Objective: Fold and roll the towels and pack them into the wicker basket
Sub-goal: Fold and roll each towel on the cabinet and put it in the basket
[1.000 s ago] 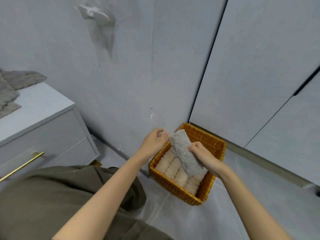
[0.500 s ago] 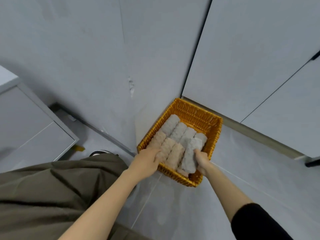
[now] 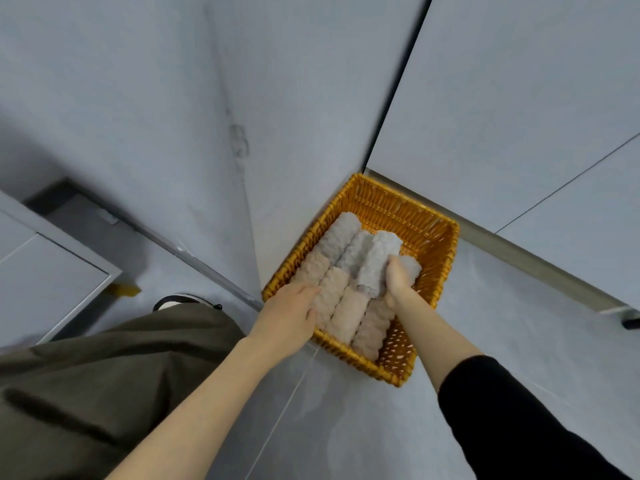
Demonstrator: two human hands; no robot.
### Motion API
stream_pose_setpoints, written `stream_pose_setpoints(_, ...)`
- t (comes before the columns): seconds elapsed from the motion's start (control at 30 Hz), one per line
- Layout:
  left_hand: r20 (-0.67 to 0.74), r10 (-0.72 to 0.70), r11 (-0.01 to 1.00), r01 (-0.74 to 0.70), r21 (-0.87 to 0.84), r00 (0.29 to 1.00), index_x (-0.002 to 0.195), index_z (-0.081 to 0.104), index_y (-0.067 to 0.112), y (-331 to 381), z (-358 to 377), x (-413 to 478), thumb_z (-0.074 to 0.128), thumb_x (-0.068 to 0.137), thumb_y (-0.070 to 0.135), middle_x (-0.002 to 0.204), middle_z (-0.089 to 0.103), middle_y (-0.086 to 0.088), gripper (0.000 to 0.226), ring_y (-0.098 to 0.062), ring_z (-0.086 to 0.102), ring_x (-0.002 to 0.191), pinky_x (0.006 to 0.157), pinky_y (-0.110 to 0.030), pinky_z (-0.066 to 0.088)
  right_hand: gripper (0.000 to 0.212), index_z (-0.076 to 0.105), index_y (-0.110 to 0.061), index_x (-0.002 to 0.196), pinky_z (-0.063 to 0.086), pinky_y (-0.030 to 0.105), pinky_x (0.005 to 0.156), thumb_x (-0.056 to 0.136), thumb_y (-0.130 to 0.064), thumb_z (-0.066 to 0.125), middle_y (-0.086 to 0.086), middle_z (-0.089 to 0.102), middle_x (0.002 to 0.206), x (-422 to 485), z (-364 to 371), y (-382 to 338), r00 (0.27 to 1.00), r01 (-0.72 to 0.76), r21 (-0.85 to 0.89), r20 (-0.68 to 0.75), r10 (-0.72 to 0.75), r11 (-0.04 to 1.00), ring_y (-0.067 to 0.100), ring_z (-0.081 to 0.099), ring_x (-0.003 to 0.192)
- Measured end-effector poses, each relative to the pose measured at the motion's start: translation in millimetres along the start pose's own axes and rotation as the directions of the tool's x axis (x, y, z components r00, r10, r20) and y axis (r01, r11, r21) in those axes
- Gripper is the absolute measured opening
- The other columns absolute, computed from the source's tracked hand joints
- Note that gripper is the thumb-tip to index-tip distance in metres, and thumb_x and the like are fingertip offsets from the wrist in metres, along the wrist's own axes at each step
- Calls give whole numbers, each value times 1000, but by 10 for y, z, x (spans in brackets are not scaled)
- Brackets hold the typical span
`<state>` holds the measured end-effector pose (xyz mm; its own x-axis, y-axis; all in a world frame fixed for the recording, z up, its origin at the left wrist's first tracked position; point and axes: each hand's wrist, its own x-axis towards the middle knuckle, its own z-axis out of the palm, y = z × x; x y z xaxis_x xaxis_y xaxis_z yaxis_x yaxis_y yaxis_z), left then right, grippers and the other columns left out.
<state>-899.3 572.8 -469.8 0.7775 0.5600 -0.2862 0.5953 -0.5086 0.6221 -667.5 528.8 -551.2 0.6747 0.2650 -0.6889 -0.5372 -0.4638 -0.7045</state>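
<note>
An orange wicker basket (image 3: 408, 209) sits on the floor in the corner between two grey walls. Inside lie several rolled towels side by side: grey rolls (image 3: 341, 235) at the far end and beige rolls (image 3: 348, 315) at the near end. My right hand (image 3: 398, 280) grips a grey rolled towel (image 3: 375, 265) on the right side of the stack, fingers curled round it. My left hand (image 3: 289, 313) rests flat on the beige rolls at the basket's left near corner, fingers extended.
Grey tiled walls close in behind and to the right of the basket. A grey cabinet (image 3: 41, 278) stands at the left. My olive trouser leg (image 3: 104, 375) and a shoe (image 3: 176, 301) fill the lower left. Grey floor lies in front of the basket.
The grey roll went from held above the basket down into it among the other rolls. My left hand came down onto the beige rolls. The view dropped closer to the basket.
</note>
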Motion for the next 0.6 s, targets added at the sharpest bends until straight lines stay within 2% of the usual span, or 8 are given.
stream_pose_setpoints(0.1, -20, 6, 1000, -6, -23, 1000, 145, 37, 17, -43, -1, 78, 42, 99, 17, 148, 38, 0, 46, -14, 33, 135, 110, -23, 25, 26, 50, -18, 84, 48, 31, 59, 101, -26, 31, 4, 55, 80, 174, 197, -84, 998, -23, 58, 52, 20, 998, 17, 55, 71)
stream_pose_setpoints(0.23, -43, 3, 998, -5, -62, 999, 143, 40, 16, -73, -14, 162, 41, 99, 18, 143, 43, 0, 44, -13, 38, 129, 104, -19, 26, 19, 44, -25, 79, 49, 37, 76, 97, -22, 36, 4, 51, 89, 604, 365, -65, 1000, 12, 25, 22, -12, 1000, 24, 54, 85)
stream_pose_setpoints(0.3, -46, -3, 997, 0, -71, 999, 143, 40, 16, -90, -20, 189, 41, 99, 18, 142, 44, 0, 43, -13, 38, 129, 105, -20, 27, 14, 44, -34, 94, 48, 35, 74, 98, -24, 35, 0, 48, 97, 845, 435, 5, 999, 8, -30, 31, -7, 1000, 21, 52, 88)
stream_pose_setpoints(0.33, -47, -5, 997, 1, -76, 999, 143, 40, 16, -91, -24, 197, 41, 99, 17, 142, 43, 0, 44, -12, 37, 130, 104, -20, 26, 20, 45, -34, 110, 48, 35, 78, 99, -22, 34, 0, 49, 103, 889, 477, 26, 1000, -1, -35, 17, 2, 999, 21, 52, 89)
stream_pose_setpoints(0.37, -49, -7, 997, 3, -82, 999, 143, 39, 16, -97, -31, 207, 41, 99, 17, 143, 42, 1, 44, -12, 37, 131, 104, -18, 25, 38, 40, -29, 135, 47, 35, 81, 99, -20, 32, 1, 49, 107, 784, 527, 3, 1000, -5, -59, 6, 6, 998, 21, 52, 89)
stream_pose_setpoints(0.4, -53, -10, 996, 5, -88, 999, 144, 39, 17, -99, -35, 215, 41, 99, 17, 144, 41, 1, 45, -12, 36, 132, 104, -18, 24, 46, 30, -24, 146, 45, 34, 80, 100, -17, 31, 2, 48, 109, 697, 574, -9, 1000, 3, -80, -9, -4, 997, 20, 51, 87)
stream_pose_setpoints(0.5, -66, -17, 995, 10, -98, 998, 145, 37, 18, -95, -53, 232, 42, 100, 19, 147, 39, 2, 46, -11, 34, 134, 107, -19, 23, 56, 10, -26, 153, 42, 34, 73, 102, -12, 29, 5, 45, 119, 543, 659, -26, 999, 34, -105, -34, -38, 994, 19, 50, 78)
stream_pose_setpoints(0.6, -71, -25, 995, 18, -101, 997, 145, 36, 19, -90, -48, 238, 41, 100, 19, 148, 38, 3, 46, -11, 33, 135, 108, -20, 23, 61, 5, -32, 152, 41, 41, 88, 102, -8, 31, 10, 38, 141, 495, 673, -34, 988, 78, -177, -119, -100, 981, 27, 51, 105)
